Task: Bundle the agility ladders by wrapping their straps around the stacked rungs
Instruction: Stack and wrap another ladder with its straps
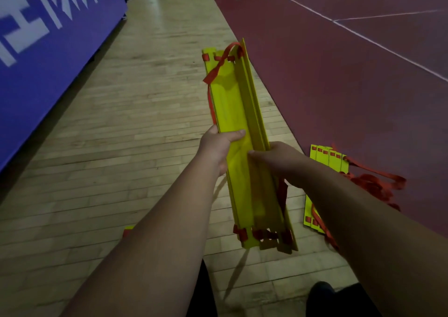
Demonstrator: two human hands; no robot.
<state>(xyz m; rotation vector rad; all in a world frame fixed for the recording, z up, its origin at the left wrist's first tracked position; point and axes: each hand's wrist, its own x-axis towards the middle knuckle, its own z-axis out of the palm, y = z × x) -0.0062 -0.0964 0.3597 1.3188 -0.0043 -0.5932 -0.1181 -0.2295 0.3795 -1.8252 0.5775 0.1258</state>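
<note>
Yellow flat plastic rungs (232, 103) hang stacked above the wooden floor (121, 122); left hand (218, 147) and right hand (281, 162) curl their grip round the middle, likely squaring edges before red straps (218, 67) wrap.

— Where is the stack (242, 108)?
— Over the wood floor (145, 98), pointing away from the person. The left hand (217, 147) grips its left edge and the right hand (281, 162) its right.
— And the loose strap (221, 60)?
— Across the stack's far end.
— Anything beside it?
— A second ladder (326, 157) lies on the floor just to the right, its straps (372, 183) heaped further right on the court (339, 74). A banner (48, 37) stands far left.
</note>
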